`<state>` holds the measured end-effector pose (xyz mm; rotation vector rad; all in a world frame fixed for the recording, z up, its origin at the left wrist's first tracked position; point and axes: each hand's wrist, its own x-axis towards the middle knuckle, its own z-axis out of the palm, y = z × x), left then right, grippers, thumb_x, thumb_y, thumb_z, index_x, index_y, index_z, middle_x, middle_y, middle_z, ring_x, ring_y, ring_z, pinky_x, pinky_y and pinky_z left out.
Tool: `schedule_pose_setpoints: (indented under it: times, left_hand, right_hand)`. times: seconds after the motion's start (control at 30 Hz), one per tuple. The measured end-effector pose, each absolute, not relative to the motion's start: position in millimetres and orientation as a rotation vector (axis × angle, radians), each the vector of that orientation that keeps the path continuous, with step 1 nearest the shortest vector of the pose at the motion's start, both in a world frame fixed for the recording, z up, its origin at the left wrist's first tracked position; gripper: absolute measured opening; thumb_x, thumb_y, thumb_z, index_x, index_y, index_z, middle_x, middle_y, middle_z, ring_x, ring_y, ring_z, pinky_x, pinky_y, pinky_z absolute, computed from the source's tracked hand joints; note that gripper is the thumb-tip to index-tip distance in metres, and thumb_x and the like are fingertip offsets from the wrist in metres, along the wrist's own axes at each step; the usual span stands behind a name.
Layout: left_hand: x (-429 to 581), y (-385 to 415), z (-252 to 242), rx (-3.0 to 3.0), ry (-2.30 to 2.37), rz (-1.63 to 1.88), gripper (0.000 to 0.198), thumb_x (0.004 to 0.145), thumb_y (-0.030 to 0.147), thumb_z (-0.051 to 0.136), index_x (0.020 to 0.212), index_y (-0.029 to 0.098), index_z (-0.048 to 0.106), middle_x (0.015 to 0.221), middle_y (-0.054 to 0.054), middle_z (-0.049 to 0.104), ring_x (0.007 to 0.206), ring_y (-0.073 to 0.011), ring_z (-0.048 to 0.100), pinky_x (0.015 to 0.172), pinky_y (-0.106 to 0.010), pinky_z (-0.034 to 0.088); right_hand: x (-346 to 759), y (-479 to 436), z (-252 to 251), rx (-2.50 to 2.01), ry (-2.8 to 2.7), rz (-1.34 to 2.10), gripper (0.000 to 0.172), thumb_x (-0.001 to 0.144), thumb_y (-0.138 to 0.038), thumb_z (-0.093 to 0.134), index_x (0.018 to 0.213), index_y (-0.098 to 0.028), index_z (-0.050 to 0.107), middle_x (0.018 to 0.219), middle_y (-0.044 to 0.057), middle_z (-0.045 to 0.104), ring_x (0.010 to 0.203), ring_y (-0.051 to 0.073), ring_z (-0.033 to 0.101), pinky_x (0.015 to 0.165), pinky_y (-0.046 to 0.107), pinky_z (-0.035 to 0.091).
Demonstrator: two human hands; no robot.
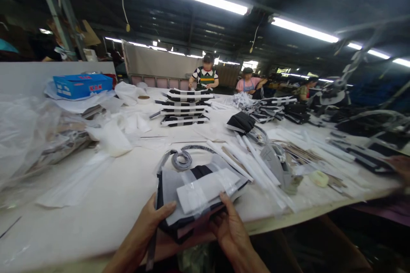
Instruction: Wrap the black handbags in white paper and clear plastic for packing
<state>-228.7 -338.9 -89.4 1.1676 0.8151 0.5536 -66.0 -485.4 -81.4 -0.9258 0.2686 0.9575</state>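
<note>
A black-and-grey bag [168,183] is held at the table's front edge, tilted towards me. Clear tape seems to hold a white padded sheet [205,192] across its face. Behind it, a grey strap [182,160] lies partly coiled. My left hand [153,217] grips the bag's left lower corner, thumb on the front and fingers hidden behind. At the right lower edge, my right hand [229,222] grips too, its thumb pressed near the white sheet and its other fingers curled underneath.
Wrapped black bags [185,111] are stacked further back. White strips [253,166], a small black pouch [241,123] and a grey tool [275,164] lie to the right. Left are plastic sheeting [35,132] and a blue box [82,85]. Another person's hand [400,168] is at far right; co-workers stand behind.
</note>
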Motion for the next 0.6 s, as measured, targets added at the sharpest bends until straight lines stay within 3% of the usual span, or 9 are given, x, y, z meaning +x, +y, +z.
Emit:
schedule_pose_setpoints:
  times: [0.2, 0.37, 0.43, 0.5, 0.6]
  left_hand:
    - [-209, -329, -72, 1.104, 0.738, 0.580, 0.078, 0.060, 0.054, 0.084, 0.122, 0.015, 0.057, 0.112, -0.013, 0.071, 0.101, -0.0329, 0.068, 0.080, -0.037, 0.058]
    - [-184, -312, -56, 1.113, 0.626, 0.633, 0.081, 0.060, 0.059, 0.083, 0.122, 0.015, 0.055, 0.109, -0.012, 0.070, 0.102, -0.0320, 0.066, 0.079, -0.036, 0.056]
    - [-175, -302, -48, 1.138, 0.502, 0.632, 0.079, 0.069, 0.069, 0.072, 0.124, 0.015, 0.055, 0.106, -0.012, 0.069, 0.099, -0.0297, 0.065, 0.077, -0.035, 0.055]
    - [-165, -288, -44, 1.122, 0.353, 0.642, 0.078, 0.080, 0.078, 0.050, 0.126, 0.016, 0.054, 0.103, -0.012, 0.067, 0.093, -0.0262, 0.064, 0.074, -0.035, 0.053]
    - [-143, -262, -52, 1.071, 0.259, 0.699, 0.081, 0.085, 0.081, 0.029, 0.129, 0.015, 0.051, 0.097, -0.011, 0.065, 0.085, -0.0222, 0.062, 0.071, -0.034, 0.050]
  right_hand:
    - [-49, -469, -68, -0.894, 0.208, 0.829, 0.055, 0.054, -0.036, 0.090, 0.098, -0.018, 0.062, 0.076, -0.001, 0.074, 0.065, 0.017, 0.069, 0.059, 0.028, 0.056]
    - [-20, -456, -52, -0.844, 0.100, 0.776, 0.050, 0.057, -0.032, 0.090, 0.099, -0.021, 0.065, 0.082, -0.002, 0.076, 0.071, 0.016, 0.071, 0.061, 0.026, 0.059]
    - [-5, -450, -40, -0.832, 0.050, 0.720, 0.046, 0.057, -0.028, 0.090, 0.096, -0.024, 0.066, 0.082, -0.005, 0.076, 0.069, 0.014, 0.071, 0.059, 0.024, 0.060]
    - [12, -441, -24, -0.820, -0.021, 0.656, 0.042, 0.059, -0.024, 0.088, 0.095, -0.025, 0.066, 0.083, -0.007, 0.076, 0.067, 0.013, 0.071, 0.058, 0.023, 0.060]
    - [39, -416, 11, -0.774, -0.155, 0.588, 0.041, 0.061, -0.019, 0.086, 0.097, -0.026, 0.067, 0.088, -0.007, 0.077, 0.070, 0.013, 0.072, 0.057, 0.022, 0.060]
